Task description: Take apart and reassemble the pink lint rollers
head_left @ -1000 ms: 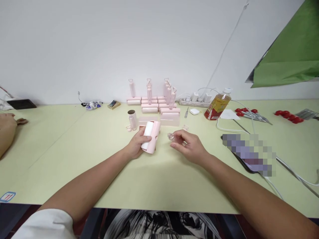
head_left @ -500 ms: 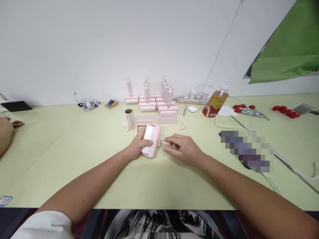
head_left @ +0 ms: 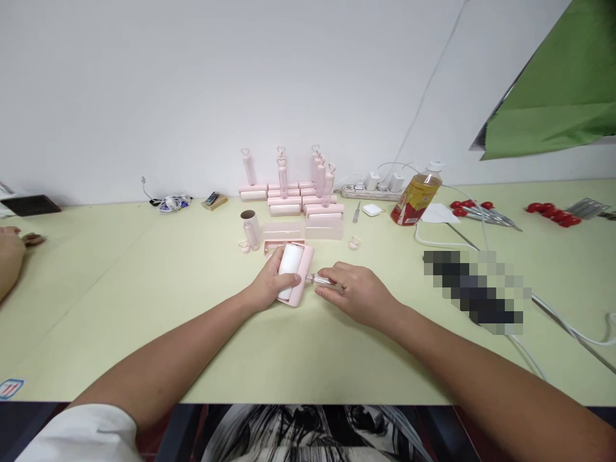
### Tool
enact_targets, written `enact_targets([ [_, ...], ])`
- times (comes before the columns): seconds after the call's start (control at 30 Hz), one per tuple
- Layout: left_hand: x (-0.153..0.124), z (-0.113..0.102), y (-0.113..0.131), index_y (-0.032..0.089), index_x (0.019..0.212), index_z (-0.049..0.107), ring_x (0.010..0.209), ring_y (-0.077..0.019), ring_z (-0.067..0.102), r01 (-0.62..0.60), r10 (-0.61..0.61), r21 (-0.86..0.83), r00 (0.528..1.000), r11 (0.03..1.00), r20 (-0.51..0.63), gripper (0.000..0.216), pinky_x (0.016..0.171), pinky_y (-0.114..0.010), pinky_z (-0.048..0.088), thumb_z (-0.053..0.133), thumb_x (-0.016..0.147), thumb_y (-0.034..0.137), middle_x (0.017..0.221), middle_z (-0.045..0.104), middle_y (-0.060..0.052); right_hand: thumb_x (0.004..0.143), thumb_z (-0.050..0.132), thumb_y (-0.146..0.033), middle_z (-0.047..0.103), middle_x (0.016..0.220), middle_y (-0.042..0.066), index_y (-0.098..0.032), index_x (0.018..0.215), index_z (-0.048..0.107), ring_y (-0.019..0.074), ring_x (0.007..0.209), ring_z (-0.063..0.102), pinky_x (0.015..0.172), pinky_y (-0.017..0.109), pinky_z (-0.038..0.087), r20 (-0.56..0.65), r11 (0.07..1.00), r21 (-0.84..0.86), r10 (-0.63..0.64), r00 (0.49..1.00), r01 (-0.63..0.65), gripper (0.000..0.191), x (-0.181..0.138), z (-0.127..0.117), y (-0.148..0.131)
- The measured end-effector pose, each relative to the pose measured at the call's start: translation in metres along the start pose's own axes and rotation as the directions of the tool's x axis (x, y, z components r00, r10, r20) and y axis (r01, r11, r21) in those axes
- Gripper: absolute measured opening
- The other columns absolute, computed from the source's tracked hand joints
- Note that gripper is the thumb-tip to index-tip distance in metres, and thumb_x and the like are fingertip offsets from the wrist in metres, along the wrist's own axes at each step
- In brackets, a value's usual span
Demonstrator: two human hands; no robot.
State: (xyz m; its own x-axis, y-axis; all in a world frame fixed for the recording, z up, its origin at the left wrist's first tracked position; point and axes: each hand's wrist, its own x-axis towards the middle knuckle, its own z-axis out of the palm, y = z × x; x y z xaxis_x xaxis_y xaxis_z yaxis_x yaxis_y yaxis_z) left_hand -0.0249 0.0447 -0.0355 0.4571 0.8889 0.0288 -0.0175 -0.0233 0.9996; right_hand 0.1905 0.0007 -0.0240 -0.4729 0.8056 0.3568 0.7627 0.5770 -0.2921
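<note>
My left hand (head_left: 268,282) is closed around a pink lint roller head (head_left: 301,277), its thumb pressed over the front. A white sticky roll (head_left: 290,264) shows in the open side of the head. My right hand (head_left: 359,290) pinches a clear handle (head_left: 317,280), whose end meets the head's right side; whether it is fully seated I cannot tell. Just behind my hands lie an open pink case (head_left: 283,244) and frosted covers (head_left: 323,230). A clear handle (head_left: 251,236) stands beside a cardboard-cored roll (head_left: 249,217), and small pink heart-shaped loops (head_left: 354,242) lie nearby.
Several assembled lint rollers (head_left: 285,209) stand against the wall. To their right are a power strip (head_left: 373,192), a tilted drink bottle (head_left: 416,196), red-handled screwdrivers (head_left: 481,212) and white cables (head_left: 553,308). Another person's hand (head_left: 10,256) rests at the far left.
The lint roller head has shifted slightly right and turned a little in my left hand. My right hand stays on the handle, almost in place.
</note>
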Motion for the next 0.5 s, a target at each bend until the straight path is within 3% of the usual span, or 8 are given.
enact_targets([
  [0.2,0.0,0.006,-0.001,0.019,0.112,0.047,0.077,-0.0163,0.048,-0.001,0.0,0.01,0.997,1.0,0.074,0.055,0.07,-0.028,0.04,0.072,0.063,0.028,0.087,0.053,0.0,0.09,0.055,-0.036,0.067,0.081,0.007,-0.018,0.1,0.07,0.0188,0.072,0.061,0.064,0.028,0.042,0.053,0.998,0.032,0.061,0.997,-0.063,0.025,0.002,-0.001,-0.005],
  [0.33,0.003,0.009,-0.004,0.019,0.111,0.047,0.077,-0.017,0.052,0.028,-0.024,-0.069,0.998,0.997,0.055,0.054,0.068,-0.027,0.041,0.071,0.063,0.027,0.087,0.056,-0.001,0.086,0.057,-0.047,0.068,0.096,0.009,-0.02,0.107,0.068,0.0205,0.079,0.063,0.07,0.031,0.048,-0.007,0.956,0.224,0.197,0.98,-0.19,0.036,0.007,-0.009,-0.006],
  [0.43,0.005,0.007,-0.003,0.019,0.113,0.047,0.078,-0.0178,0.053,0.039,-0.037,-0.147,0.999,0.988,0.019,0.056,0.066,-0.027,0.041,0.071,0.063,0.027,0.088,0.058,-0.002,0.086,0.051,-0.06,0.058,0.124,0.018,-0.017,0.124,0.06,0.0342,0.115,0.053,0.096,0.049,0.042,-0.223,0.94,0.158,0.333,0.916,-0.303,0.058,0.01,-0.022,0.012],
  [0.5,0.005,0.005,-0.001,0.019,0.113,0.047,0.077,-0.0182,0.054,0.052,-0.053,-0.19,0.999,0.98,-0.002,0.058,0.065,-0.027,0.042,0.071,0.061,0.027,0.088,0.059,-0.003,0.083,0.047,-0.068,0.038,0.145,0.023,-0.017,0.136,0.05,0.0457,0.134,0.031,0.101,0.066,0.028,-0.267,0.852,0.01,0.506,0.82,-0.523,0.073,0.01,-0.033,0.036],
])
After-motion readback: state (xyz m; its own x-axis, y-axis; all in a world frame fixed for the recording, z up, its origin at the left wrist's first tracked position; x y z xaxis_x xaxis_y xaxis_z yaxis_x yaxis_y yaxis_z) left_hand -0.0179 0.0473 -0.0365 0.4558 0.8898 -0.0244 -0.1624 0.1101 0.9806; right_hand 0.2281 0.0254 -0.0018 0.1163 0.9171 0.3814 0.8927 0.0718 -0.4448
